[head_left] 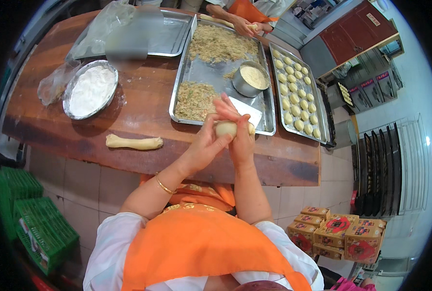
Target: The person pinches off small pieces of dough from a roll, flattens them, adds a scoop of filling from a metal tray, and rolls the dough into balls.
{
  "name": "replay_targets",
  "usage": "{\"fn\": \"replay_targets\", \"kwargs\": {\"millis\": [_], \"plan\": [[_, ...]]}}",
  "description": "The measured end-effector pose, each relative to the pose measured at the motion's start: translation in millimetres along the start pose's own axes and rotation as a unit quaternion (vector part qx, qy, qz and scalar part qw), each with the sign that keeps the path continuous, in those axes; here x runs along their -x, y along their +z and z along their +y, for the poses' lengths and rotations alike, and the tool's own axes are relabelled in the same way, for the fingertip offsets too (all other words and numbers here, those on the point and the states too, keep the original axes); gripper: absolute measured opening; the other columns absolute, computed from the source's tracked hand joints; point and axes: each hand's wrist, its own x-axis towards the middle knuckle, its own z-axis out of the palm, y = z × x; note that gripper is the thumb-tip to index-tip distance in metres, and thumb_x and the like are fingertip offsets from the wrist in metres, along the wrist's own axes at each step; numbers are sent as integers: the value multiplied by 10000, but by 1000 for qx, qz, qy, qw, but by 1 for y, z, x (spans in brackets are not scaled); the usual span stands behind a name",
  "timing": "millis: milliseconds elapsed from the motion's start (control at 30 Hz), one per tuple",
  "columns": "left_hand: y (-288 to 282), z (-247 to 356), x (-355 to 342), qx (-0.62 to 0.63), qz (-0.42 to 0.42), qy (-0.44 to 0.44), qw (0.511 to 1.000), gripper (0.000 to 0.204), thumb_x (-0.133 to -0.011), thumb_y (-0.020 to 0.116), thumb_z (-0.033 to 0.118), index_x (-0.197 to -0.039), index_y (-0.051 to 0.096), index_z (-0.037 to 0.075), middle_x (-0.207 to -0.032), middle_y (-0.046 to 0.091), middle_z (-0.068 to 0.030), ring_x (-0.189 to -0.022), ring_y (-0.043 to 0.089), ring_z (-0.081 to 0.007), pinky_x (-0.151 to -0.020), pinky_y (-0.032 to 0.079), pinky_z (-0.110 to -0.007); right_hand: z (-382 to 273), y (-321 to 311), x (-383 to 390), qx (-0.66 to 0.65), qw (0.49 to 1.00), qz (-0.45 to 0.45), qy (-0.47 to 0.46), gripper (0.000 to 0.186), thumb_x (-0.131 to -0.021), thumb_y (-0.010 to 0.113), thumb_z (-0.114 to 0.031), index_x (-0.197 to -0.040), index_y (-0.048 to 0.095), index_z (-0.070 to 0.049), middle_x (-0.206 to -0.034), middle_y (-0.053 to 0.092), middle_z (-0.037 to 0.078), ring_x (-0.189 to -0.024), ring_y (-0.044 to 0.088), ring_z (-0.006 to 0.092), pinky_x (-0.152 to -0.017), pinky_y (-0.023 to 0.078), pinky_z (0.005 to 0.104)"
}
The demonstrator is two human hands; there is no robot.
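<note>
The left hand (207,139) is grasping a smooth, pale dough ball (226,129), with its thumb along the near side. The right hand (243,141) is close against the ball from the right; its palm is partly hidden, so I cannot tell how tightly it is closed. The ball is held above the near edge of the filling tray (183,107), just beside the white scraper (249,113).

The step seems to be shaping the dough by hand. To do it well, I would press lightly and turn the ball little by little, so that its skin keeps an even thickness. Too strong a thumb could tear it. If there is a seam, it should be pinched fully. The balls on the baking tray (284,125) at the right give a good model for size and roundness. If the dough sticks, a little white powder from the bowl (68,107) at the left may help
</note>
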Motion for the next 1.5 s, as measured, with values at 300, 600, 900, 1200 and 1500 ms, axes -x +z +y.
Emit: {"fn": "replay_targets", "kwargs": {"millis": [300, 600, 900, 1200, 1500], "plan": [[-1, 11, -1, 61, 18, -25, 998, 480, -1050, 459, 476, -1287, 471, 59, -862, 565, -5, -682, 496, -63, -566, 401, -218, 9, -6, 0, 14, 999, -30, 13, 657, -1077, 321, -514, -1086, 746, -12, -1292, 664, 167, -1455, 365, 346, -1211, 225, 483], [3, -13, -1, 91, 40, 6, 995, 503, -1038, 473, 518, -1239, 477, 58, -1006, 576, -38, -774, 557, -86, -624, 467, -224, -3, 6, -1, 123, 992, 25, -26, 667, -1067, 341, -536, -1024, 757, -17, -1258, 674, 146, -1376, 459, 328, -1131, 357, 466], [4, -11, -5, 269, 97, -70, 956, 315, -1061, 489, 341, -1107, 486, 30, -976, 616, -96, -714, 594, -134, -609, 486, -263, -39, -8, 1, 272, 947, 14, 171, 204, -955, 702, -184, -925, 609, -4, -749, 648, 52, -647, 613, 87, -577, 486, 247], [-11, 19, -11, 403, 82, -160, 897, 370, -1084, 423, 404, -1205, 529, 71, -1016, 628, -72, -736, 599, -131, -613, 489, -223, -46, -36, -14, 310, 937, -104, 124, 140, -900, 648, -42, -1001, 558, -7, -806, 634, 73, -694, 613, 90, -610, 487, 256], [-24, -20, -13, 360, 67, -99, 925, 392, -1082, 406, 442, -1202, 529, 90, -994, 624, -60, -569, 550, -101, -447, 399, -192, -53, -22, -18, 329, 929, -159, 54, 89, -847, 645, 25, -912, 588, 8, -803, 585, 34, -678, 514, 70, -599, 439, 231]]}}
